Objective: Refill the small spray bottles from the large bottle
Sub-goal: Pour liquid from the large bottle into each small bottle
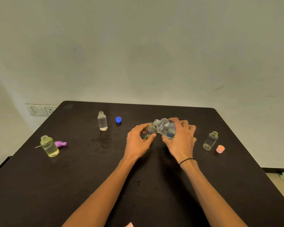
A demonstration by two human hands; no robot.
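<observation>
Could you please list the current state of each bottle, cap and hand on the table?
Large bottle: uncapped, tilted toward the small bottle, held by right hand.
Small bottle: open, upright, held by left hand.
Clear bottle: open, upright, nearly full.
Yellow bottle: open, upright, mostly full.
Right-side bottle: open, upright, looks empty.
Blue cap: off, on table.
Purple spray head: removed, lying down.
Pink cap: off.
</observation>
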